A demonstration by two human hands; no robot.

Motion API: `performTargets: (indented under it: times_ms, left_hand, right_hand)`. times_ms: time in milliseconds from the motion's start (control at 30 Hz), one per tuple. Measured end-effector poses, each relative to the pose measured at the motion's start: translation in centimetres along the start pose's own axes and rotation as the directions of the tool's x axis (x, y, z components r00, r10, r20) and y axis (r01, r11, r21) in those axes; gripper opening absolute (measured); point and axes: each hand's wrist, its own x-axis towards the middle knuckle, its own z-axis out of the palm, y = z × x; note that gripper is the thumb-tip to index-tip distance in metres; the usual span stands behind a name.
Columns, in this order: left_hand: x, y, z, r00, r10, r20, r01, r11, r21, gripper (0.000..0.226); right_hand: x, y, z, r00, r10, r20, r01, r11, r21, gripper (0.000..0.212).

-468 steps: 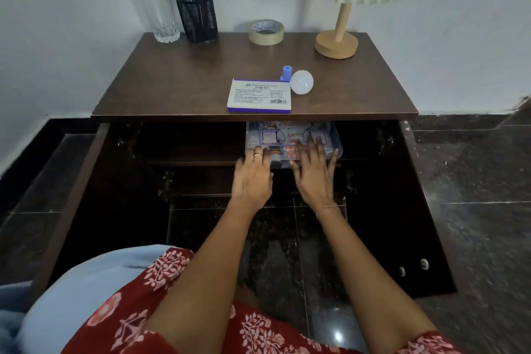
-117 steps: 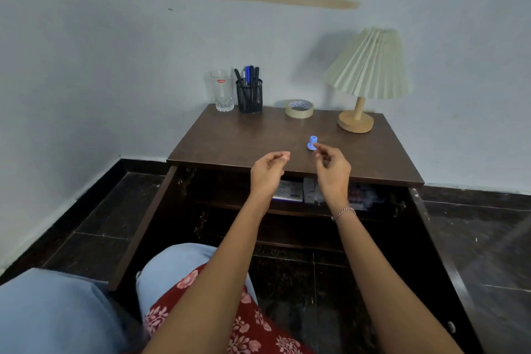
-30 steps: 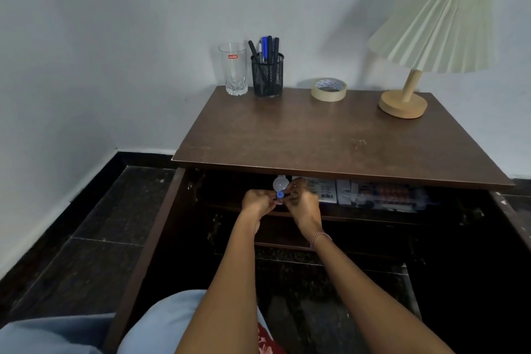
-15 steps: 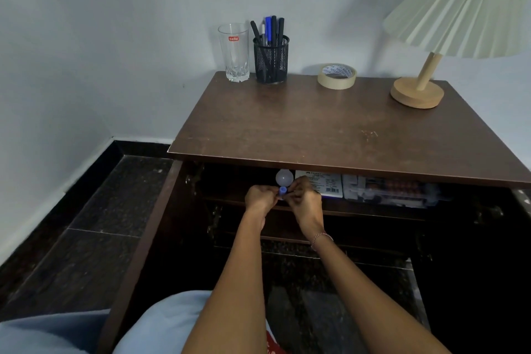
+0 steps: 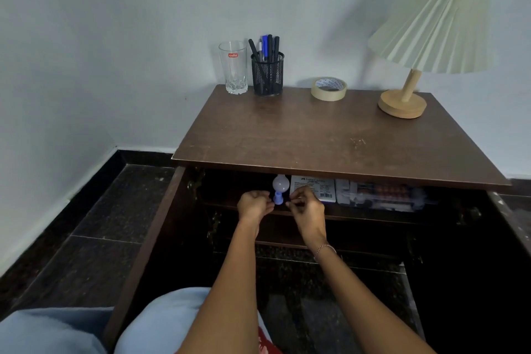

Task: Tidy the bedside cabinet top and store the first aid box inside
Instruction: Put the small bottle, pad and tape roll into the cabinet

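The clear first aid box (image 5: 379, 195) lies on the upper shelf inside the open cabinet, at the right. A white and blue carton (image 5: 313, 187) lies to its left. Left of that sits a small white light bulb (image 5: 280, 183) with its blue base (image 5: 278, 199) pointing at me. My left hand (image 5: 254, 205) has curled fingertips against the blue base. My right hand (image 5: 306, 205) is curled in a pinch just to the right of the base, with a thin gap between them. The brown cabinet top (image 5: 330, 138) is bare in front.
Along the back of the top stand a drinking glass (image 5: 234, 67), a black mesh pen holder (image 5: 267, 73), a tape roll (image 5: 329, 88) and a lamp (image 5: 402, 103). The left door (image 5: 149, 238) and right door (image 5: 511, 218) hang open. Dark floor tiles surround the cabinet.
The carton and bulb have gone from the top to the shelf beside the first aid box. Over the last second both hands stayed at the bulb's base; the right fingertips have drawn slightly off it.
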Motion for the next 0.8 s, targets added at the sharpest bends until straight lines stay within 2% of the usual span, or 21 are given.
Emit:
performTargets:
  times_ms: [333, 567, 800]
  left_hand:
    - [-4.5, 1.8, -0.6, 0.997, 0.077, 0.019, -0.078, 0.994, 0.075, 0.021]
    - [-9.6, 2.2, -0.4, 0.990, 0.123, 0.069, -0.124, 0.992, 0.009, 0.020]
    - [-13.9, 3.5, -1.3, 0.985, 0.172, 0.030, -0.170, 0.984, -0.054, 0.022]
  right_hand:
    - [-2.1, -3.6, -2.8, 0.997, -0.076, -0.003, 0.076, 0.997, 0.016, 0.018]
    - [-3.9, -6.8, -6.3, 0.984, -0.175, -0.024, 0.176, 0.984, 0.015, 0.018]
    - [-5.8, -9.0, -9.5, 0.982, -0.186, -0.035, 0.188, 0.981, 0.050, 0.018]
